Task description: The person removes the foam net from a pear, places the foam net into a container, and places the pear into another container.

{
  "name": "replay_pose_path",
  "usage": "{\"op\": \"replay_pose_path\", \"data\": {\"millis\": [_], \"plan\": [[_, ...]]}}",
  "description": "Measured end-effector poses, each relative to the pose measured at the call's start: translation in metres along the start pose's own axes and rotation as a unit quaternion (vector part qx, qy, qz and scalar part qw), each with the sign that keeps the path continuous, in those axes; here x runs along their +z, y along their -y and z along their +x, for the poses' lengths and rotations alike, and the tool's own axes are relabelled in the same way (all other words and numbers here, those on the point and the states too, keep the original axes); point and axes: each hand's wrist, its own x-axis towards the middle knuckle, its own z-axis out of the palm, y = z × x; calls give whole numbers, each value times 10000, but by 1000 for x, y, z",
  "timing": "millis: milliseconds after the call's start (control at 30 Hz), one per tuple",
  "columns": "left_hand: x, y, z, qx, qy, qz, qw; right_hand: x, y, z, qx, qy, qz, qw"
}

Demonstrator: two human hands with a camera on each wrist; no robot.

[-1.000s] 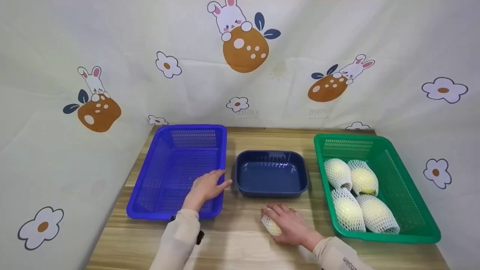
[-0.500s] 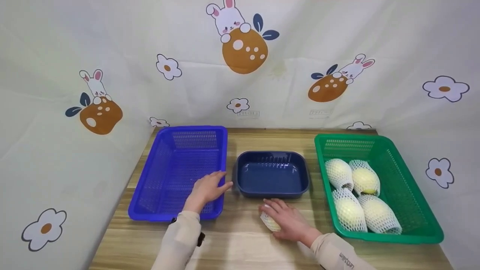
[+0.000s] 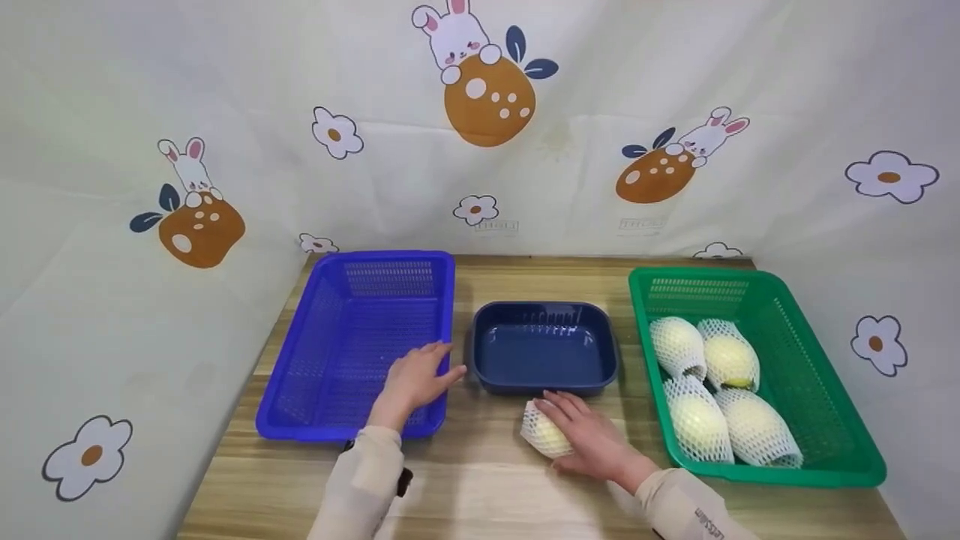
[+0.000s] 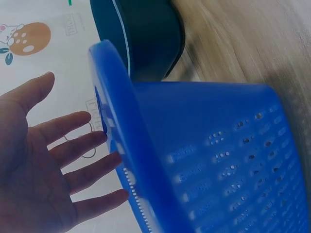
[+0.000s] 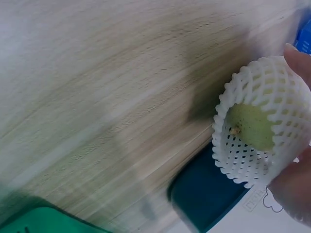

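My right hand [image 3: 589,441] grips a yellow-green fruit [image 3: 541,433] in a white foam net over the wooden table, just in front of a dark blue dish [image 3: 544,354]. In the right wrist view, the net's open end bares the speckled fruit [image 5: 251,127] and its stem spot, with thumb and fingers on either side. My left hand [image 3: 414,380] hovers over the right rim of a blue basket [image 3: 379,322], its fingers loosely spread and holding nothing. Its palm [image 4: 31,179] shows beside the basket's rim [image 4: 141,150] in the left wrist view.
On the right a green basket [image 3: 825,475] holds several netted fruits [image 3: 679,347], grouped toward its left side. A patterned cloth [image 3: 570,180] hangs behind the table [image 3: 480,502] and along both sides.
The right hand has shifted slightly right and away from the camera, and more of the netted fruit shows now. My left hand has stayed nearly still.
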Motion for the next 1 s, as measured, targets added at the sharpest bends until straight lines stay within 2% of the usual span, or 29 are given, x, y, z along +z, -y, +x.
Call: {"op": "replay_pose_path", "data": {"millis": [133,200,267,333,467,600,733,867,1000], "plan": [[5,-16,-5,459,-815,-46,9956,-2,-4,-6,103,-72,69,9999],[11,-30,-9,765,-1027,-262,9914,-4,-5,-9,212,-63,160,9996],[19,-44,-15,1037,-904,-573,9888,-5,-5,-12,324,-39,268,9991],[31,-56,-21,1215,-621,-824,9872,-6,-5,-14,399,-7,355,9986],[60,-69,-27,1358,-245,-905,9863,-6,-5,-17,354,-43,384,9986],[86,-70,-29,1162,-48,-976,9884,-5,-5,-18,269,-138,411,9987],[103,-69,-28,946,184,-1182,9883,-5,-4,-19,276,-174,482,9983],[112,-68,-26,887,231,-1312,9871,-4,-2,-19,233,-288,506,9980],[113,-68,-24,911,171,-1386,9860,-2,-3,-20,43,-661,433,9969]]}}
